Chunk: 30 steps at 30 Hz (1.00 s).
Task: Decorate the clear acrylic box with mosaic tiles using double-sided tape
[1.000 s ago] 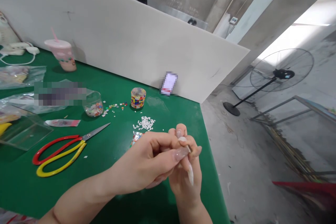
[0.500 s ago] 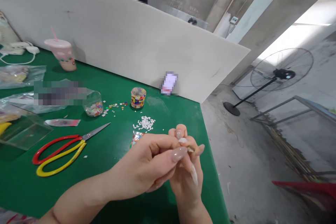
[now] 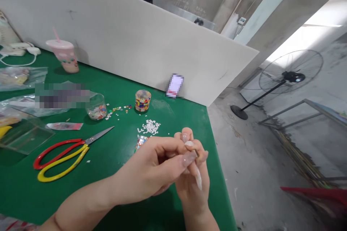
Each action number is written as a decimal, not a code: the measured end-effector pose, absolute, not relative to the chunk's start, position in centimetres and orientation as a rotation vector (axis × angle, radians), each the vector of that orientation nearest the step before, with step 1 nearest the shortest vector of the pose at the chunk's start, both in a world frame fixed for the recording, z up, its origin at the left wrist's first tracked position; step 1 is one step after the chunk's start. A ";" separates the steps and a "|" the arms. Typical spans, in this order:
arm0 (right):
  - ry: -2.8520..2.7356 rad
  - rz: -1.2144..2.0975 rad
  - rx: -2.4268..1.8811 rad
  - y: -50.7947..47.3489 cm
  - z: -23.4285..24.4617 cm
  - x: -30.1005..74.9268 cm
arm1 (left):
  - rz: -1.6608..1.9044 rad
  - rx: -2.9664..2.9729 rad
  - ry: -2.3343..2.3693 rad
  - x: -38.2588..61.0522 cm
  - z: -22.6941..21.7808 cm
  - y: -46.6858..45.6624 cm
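My left hand point(image 3: 159, 168) is closed in a pinch, thumb against forefinger. At its fingertips shows a small gold-brown piece point(image 3: 197, 153), mosaic-tile sized, its exact kind hard to make out. My right hand point(image 3: 193, 184) is curled up against the left one, its fingers closed around the same piece. Partly behind my left hand lies a multicoloured mosaic sheet point(image 3: 141, 142). Just beyond is a pile of white mosaic tiles point(image 3: 151, 127). Farther back stands a round cup covered with coloured tiles point(image 3: 142, 101).
Red-and-yellow scissors point(image 3: 78, 153) lie left, near a glue tube point(image 3: 65, 126). A clear cup of mosaic tiles point(image 3: 96, 110) stands behind, with loose tiles alongside. A pink drink cup point(image 3: 65, 56) and a phone point(image 3: 175, 85) are by the white partition point(image 3: 135, 39). The green table's right edge runs beside my right hand.
My left fingertips have shifted slightly right, and the small piece has turned between the fingers. My right thumb has drawn in a little. The things on the table have not moved.
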State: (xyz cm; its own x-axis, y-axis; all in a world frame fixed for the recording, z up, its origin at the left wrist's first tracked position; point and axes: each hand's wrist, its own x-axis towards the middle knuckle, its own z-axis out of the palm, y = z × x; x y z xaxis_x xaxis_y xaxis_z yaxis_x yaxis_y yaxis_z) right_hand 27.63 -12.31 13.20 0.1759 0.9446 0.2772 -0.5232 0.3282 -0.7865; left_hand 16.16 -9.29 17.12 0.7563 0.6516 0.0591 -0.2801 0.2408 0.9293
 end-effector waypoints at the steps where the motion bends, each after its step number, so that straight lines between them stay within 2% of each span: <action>1: -0.868 1.129 -0.600 -12.3 13.2 27.6 | 0.657 1.169 0.386 16.1 17.2 -9.3; 30: -0.876 1.177 -0.516 -12.4 13.1 27.5 | 0.677 1.192 0.392 16.4 16.9 -9.3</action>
